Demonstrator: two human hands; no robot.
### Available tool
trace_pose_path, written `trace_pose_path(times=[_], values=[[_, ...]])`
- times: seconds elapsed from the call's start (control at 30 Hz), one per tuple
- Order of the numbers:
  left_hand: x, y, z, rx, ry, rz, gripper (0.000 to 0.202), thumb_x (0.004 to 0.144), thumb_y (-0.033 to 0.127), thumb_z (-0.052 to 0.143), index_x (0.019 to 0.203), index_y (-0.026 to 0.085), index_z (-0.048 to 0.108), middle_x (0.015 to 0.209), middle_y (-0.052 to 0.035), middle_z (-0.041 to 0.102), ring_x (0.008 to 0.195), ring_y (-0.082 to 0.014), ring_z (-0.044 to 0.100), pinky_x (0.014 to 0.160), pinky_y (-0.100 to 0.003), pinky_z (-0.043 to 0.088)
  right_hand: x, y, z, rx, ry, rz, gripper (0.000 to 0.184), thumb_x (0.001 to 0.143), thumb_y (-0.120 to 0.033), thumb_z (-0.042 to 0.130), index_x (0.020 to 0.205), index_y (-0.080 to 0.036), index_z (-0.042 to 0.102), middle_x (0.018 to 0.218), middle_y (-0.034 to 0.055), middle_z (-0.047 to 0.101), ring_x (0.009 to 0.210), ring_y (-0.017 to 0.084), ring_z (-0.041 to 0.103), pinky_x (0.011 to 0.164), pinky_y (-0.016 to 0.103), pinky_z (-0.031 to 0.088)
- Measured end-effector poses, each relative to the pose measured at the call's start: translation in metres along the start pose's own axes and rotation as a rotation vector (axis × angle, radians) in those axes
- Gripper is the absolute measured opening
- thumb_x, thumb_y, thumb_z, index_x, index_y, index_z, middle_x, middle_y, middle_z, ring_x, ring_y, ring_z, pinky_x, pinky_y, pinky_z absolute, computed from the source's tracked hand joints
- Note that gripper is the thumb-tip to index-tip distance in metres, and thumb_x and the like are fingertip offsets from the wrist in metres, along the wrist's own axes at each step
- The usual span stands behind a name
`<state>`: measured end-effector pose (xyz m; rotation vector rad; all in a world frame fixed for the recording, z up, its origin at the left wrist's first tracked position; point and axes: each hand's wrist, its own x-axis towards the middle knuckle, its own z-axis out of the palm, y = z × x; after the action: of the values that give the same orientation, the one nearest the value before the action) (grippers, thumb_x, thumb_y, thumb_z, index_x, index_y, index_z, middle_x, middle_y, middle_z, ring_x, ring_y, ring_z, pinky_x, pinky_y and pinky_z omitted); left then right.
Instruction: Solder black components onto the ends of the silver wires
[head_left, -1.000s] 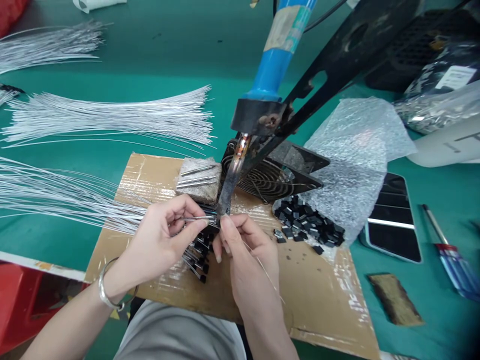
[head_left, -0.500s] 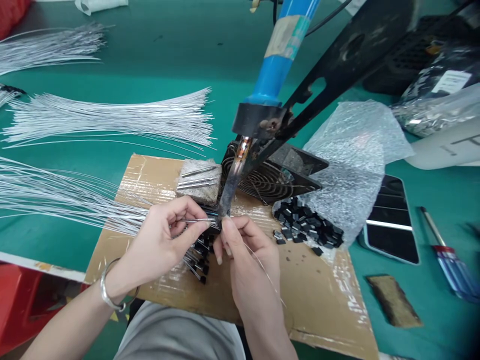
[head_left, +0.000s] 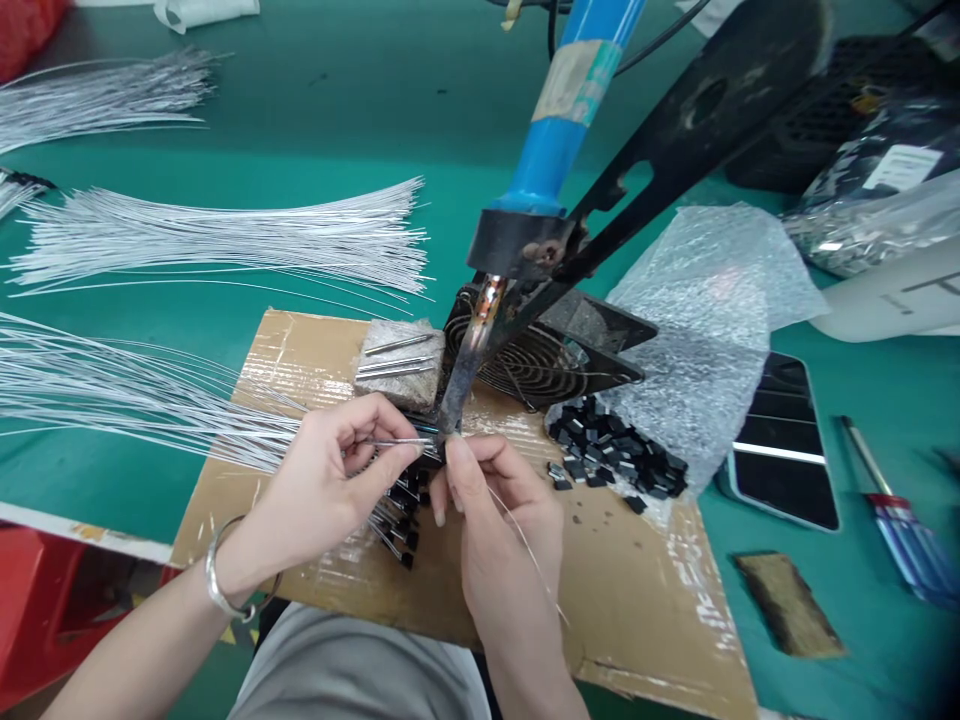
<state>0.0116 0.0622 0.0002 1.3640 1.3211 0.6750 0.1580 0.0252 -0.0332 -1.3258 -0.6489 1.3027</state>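
Note:
My left hand (head_left: 337, 480) pinches a thin wire lead (head_left: 397, 441) and holds its end at the tip of the fixed soldering iron (head_left: 465, 370), whose blue handle (head_left: 559, 130) rises toward the top. My right hand (head_left: 491, 505) is closed in a pinch at the same tip, with a strand of solder wire (head_left: 525, 545) trailing back over it. Under both hands lies a bunch of leads with small black parts (head_left: 397, 515) on the taped cardboard (head_left: 637, 590).
A pile of small black components (head_left: 615, 455) lies on bubble wrap (head_left: 712, 300). A fan grille (head_left: 525, 360) and a sponge block (head_left: 397, 360) sit behind the iron. Bundles of silver wires (head_left: 225, 235) spread at left. A phone (head_left: 784, 445), a screwdriver (head_left: 900, 530) and a brown pad (head_left: 787, 600) lie at right.
Both hands stay at the iron's tip with barely any shift. The view has drifted slightly.

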Motion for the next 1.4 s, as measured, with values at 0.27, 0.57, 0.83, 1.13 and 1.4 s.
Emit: trace_pose_path(times=[0.27,0.57,0.83,1.13,1.4], values=[[0.001,0.0,0.001,-0.03,0.003,-0.013,0.016,0.091,0.033,0.067,0.09,0.018,0.07,0.079,-0.005,0.068,0.07,-0.0161,0.057,0.058,-0.026,0.037,-0.005,-0.003,-0.001,-0.14,0.039,-0.076,0.036,0.094,-0.047,0.074,0.074,-0.02,0.062,0.056,-0.0052,0.056,0.052,0.009,0.051,0.05,0.019,0.042],[0.001,0.005,0.001,-0.13,-0.004,-0.029,0.01,0.089,0.027,0.071,0.088,0.016,0.07,0.079,-0.0022,0.069,0.07,-0.0122,0.059,0.062,-0.021,0.046,-0.001,-0.003,0.0,0.046,-0.025,0.099,0.041,0.088,-0.051,0.081,0.072,-0.02,0.059,0.05,-0.0081,0.05,0.045,0.007,0.043,0.045,0.017,0.037],[0.002,-0.003,0.0,-0.192,-0.042,-0.1,0.013,0.09,0.027,0.073,0.09,0.014,0.07,0.081,-0.0025,0.069,0.074,-0.0126,0.061,0.067,-0.021,0.047,0.009,-0.01,0.004,0.449,-0.218,0.549,0.049,0.063,-0.044,0.099,0.071,-0.019,0.058,0.054,-0.0143,0.037,0.039,0.0,0.014,0.028,0.01,0.021],[0.001,0.002,0.005,-0.259,-0.016,-0.103,0.013,0.089,0.026,0.073,0.088,0.014,0.068,0.073,0.0009,0.064,0.064,-0.0095,0.053,0.06,-0.02,0.041,-0.001,-0.003,0.006,0.367,-0.085,0.29,0.047,0.075,-0.046,0.093,0.068,-0.02,0.055,0.047,-0.0148,0.037,0.031,0.002,0.034,0.03,0.011,0.03],[0.0,0.004,0.004,-0.25,-0.017,-0.081,0.011,0.089,0.024,0.072,0.086,0.014,0.068,0.067,0.0028,0.061,0.059,-0.0085,0.048,0.053,-0.021,0.034,-0.003,0.001,0.004,0.25,-0.036,0.183,0.042,0.083,-0.045,0.088,0.07,-0.021,0.057,0.045,-0.012,0.047,0.033,0.005,0.044,0.036,0.014,0.034]])
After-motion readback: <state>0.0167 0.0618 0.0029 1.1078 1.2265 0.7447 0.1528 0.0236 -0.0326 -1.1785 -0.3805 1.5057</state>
